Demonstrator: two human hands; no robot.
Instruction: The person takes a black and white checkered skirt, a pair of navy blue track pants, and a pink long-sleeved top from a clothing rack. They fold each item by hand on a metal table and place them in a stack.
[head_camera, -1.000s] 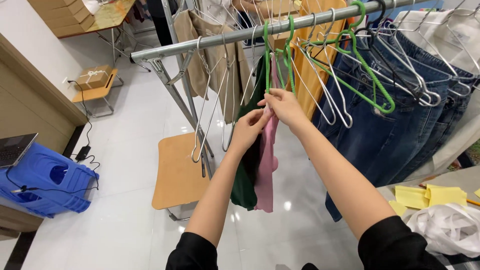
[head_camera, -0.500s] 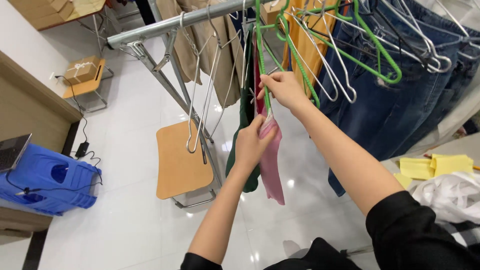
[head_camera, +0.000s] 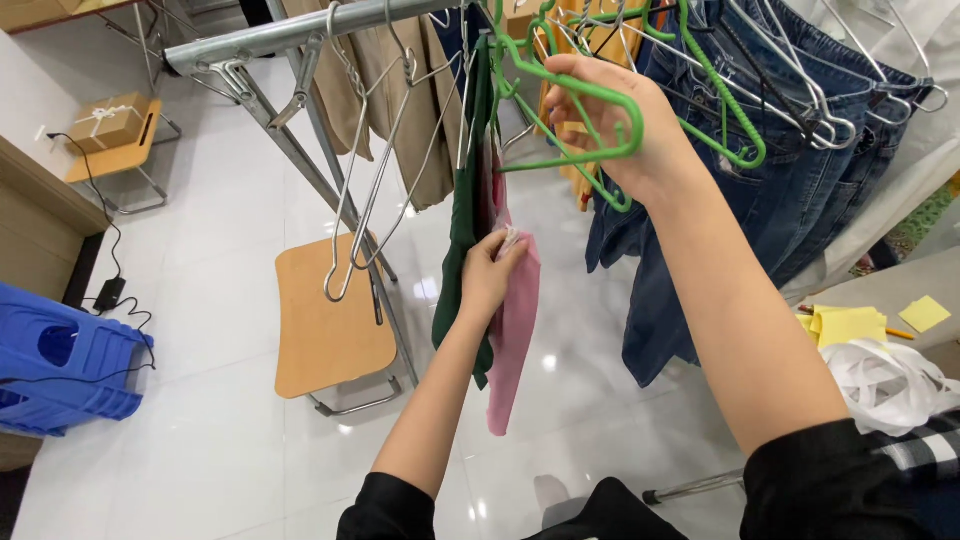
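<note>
Behind the left hand (head_camera: 492, 272), pink garment (head_camera: 515, 330) partly hidden.

A pink garment (head_camera: 515, 320) hangs limp beside a dark green one (head_camera: 462, 210), under a green hanger (head_camera: 580, 110).

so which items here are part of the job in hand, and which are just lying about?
In hand:
left hand on pink garment
right hand on green hanger
green garment

Lying about:
wooden chair
blue crate
jeans
yellow notes
</note>
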